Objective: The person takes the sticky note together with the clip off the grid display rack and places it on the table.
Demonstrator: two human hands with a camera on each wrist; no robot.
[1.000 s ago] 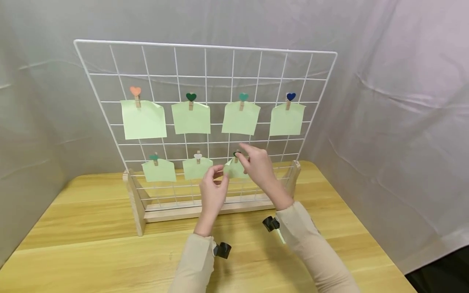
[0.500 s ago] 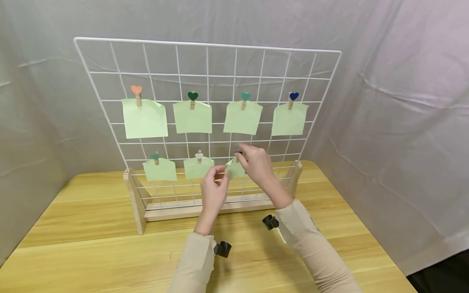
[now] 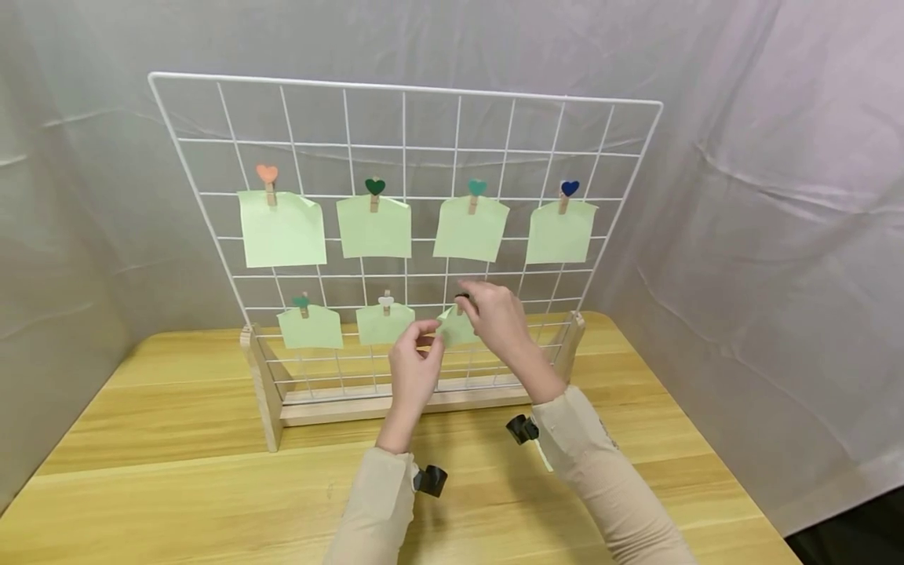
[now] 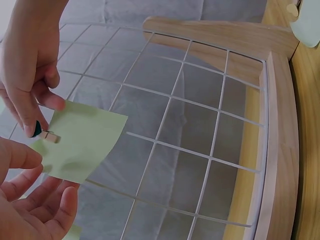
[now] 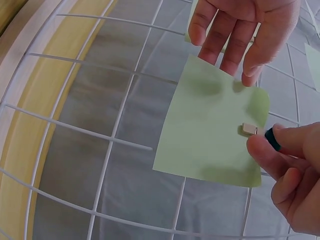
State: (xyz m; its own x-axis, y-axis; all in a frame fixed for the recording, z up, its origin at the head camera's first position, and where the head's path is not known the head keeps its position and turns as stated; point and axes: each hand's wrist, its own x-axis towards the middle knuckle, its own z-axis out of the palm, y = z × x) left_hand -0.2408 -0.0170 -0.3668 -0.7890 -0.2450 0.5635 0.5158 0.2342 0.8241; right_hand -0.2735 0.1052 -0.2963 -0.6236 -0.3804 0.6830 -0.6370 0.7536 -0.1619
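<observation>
Right hand (image 3: pixel 498 320) is pinched onto the heart clip (image 5: pixel 250 129); the note (image 5: pixel 205 130) just past it's probably flimsy, best held by edges.

A right hand (image 5: pixel 300 175) pinches the teal end (image 5: pixel 272 139) of a wooden clothespin (image 5: pixel 249 129) clipped to a pale green paper note (image 5: pixel 207 127), while a left hand (image 5: pixel 240 35) holds its edge before a white wire grid (image 5: pixel 112 137)

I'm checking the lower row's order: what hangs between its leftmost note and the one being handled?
In the head view, one green note with a white heart clip hangs between the leftmost note and the handled note.
</observation>
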